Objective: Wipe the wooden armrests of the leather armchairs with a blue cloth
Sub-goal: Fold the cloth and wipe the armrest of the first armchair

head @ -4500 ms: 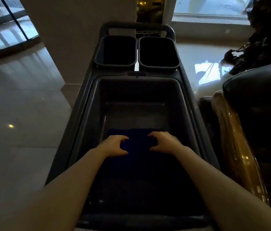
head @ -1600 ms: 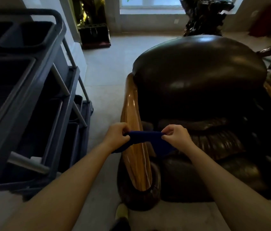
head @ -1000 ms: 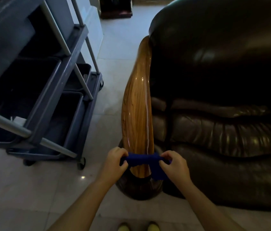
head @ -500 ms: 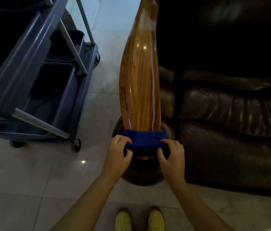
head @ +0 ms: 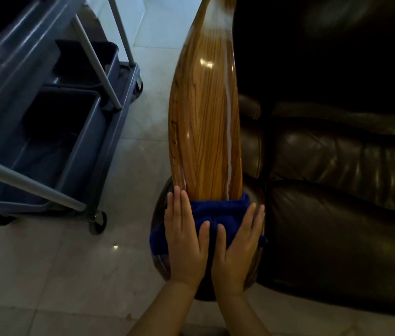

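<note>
Both palms lie flat on the blue cloth [head: 218, 214], left hand [head: 183, 235] beside right hand [head: 239, 243], pressing it over the near end of the wooden armrest [head: 203, 117]. Dark leather armchair [head: 337, 190] to their right, grey cart [head: 46, 112] left.

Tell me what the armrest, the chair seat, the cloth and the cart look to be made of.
Armrest: wood with a glossy varnish, showing streaked grain and bright glints. Chair seat: dark leather or a lookalike, creased and shiny. Cloth: soft blue fabric, bunched in folds, possibly microfibre. Cart: probably grey moulded plastic with paler rods, material unclear.
</note>
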